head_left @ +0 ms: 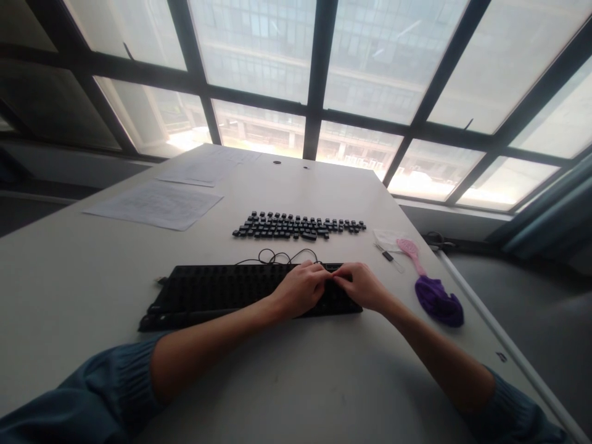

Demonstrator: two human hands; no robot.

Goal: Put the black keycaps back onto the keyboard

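At the upper left of the frame, sheets of paper (157, 203) lie flat on the white table (83, 277), which reaches back toward the big windows (259, 49) across the top. Just left of the middle, a black keyboard (217, 290) lies lengthwise in the lower centre of the frame, and a thin black cable (272, 254) loops along its far edge. Beyond the cable, rows of loose black keycaps (287, 227) sit on the tabletop.

The left hand (303, 287) is over the right part of the keyboard, its fingers drawn in to a narrow gap. The right hand (361, 285) comes in from the other side, thumb and forefinger close together, and the fingertips of both meet or nearly meet. I cannot tell whether anything is pinched between them.

Farther right, a small tool with a black handle (387, 255) and wire ends lies by a clear plastic bag (393, 239). Next comes a pink brush (407, 248), its handle running down to a bunched purple cloth (439, 301) near the table's right edge.
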